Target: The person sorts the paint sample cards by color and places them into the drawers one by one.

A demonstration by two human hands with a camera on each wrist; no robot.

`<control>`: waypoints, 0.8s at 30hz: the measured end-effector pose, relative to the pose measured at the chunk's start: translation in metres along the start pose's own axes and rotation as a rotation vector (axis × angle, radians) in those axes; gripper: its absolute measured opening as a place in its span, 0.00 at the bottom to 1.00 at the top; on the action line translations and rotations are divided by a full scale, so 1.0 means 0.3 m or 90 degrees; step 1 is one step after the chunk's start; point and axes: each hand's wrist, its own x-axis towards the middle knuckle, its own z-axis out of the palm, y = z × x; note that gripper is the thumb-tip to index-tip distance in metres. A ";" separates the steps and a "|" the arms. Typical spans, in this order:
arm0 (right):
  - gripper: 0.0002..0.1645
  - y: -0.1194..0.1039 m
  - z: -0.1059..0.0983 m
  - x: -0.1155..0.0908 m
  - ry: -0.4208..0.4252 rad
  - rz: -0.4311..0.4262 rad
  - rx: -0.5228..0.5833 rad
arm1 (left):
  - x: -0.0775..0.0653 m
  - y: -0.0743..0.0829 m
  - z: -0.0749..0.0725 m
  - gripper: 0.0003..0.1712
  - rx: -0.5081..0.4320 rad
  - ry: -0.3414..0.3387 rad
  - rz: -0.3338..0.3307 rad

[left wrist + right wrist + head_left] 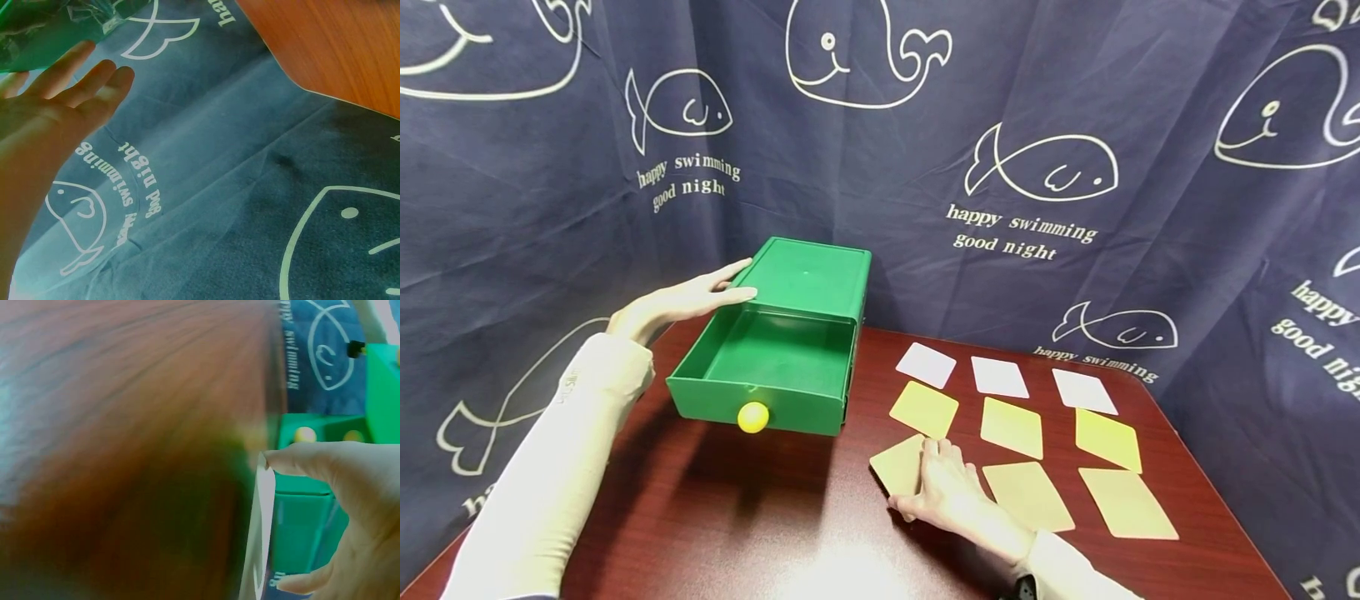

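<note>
On the left stands a green drawer box (806,271), its top drawer (775,405) pulled out with a round yellow knob (753,417) on the front. My left hand (681,298) rests on the box's upper left edge, fingers extended, the thumb lying over the top. In the left wrist view those fingers reach the green side. At the front left of the card layout, my right hand (951,492) pinches a tan card (898,467) between thumb and fingers. The right wrist view shows the thumb at the edge of this card (261,519), which is seen nearly edge-on.
Beside and behind the right hand lie more cards in rows: white cards (1000,377) at the back, yellow cards (1011,427) in the middle, tan cards (1028,495) in front. They lie on a reddish-brown table (760,517). A dark blue printed curtain (880,175) hangs behind.
</note>
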 end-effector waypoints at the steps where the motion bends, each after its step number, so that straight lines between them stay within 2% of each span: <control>1: 0.46 -0.003 -0.014 0.004 -0.009 0.003 0.021 | -0.002 0.000 -0.001 0.44 0.002 0.001 -0.004; 5: 0.43 -0.019 -0.083 0.022 -0.034 0.010 0.091 | -0.004 0.000 0.000 0.44 -0.007 0.000 -0.009; 10: 0.44 -0.030 -0.174 0.052 -0.025 -0.014 0.149 | 0.000 -0.001 0.003 0.44 -0.016 -0.002 0.006; 16: 0.43 -0.032 -0.267 0.101 -0.015 -0.064 0.183 | 0.007 -0.002 0.007 0.44 -0.023 0.003 0.006; 20: 0.41 -0.040 -0.331 0.133 -0.027 -0.090 0.208 | 0.004 -0.001 0.007 0.44 -0.023 0.002 0.006; 24: 0.42 -0.056 -0.400 0.153 -0.051 -0.084 0.228 | -0.003 -0.002 0.005 0.44 -0.021 0.002 -0.003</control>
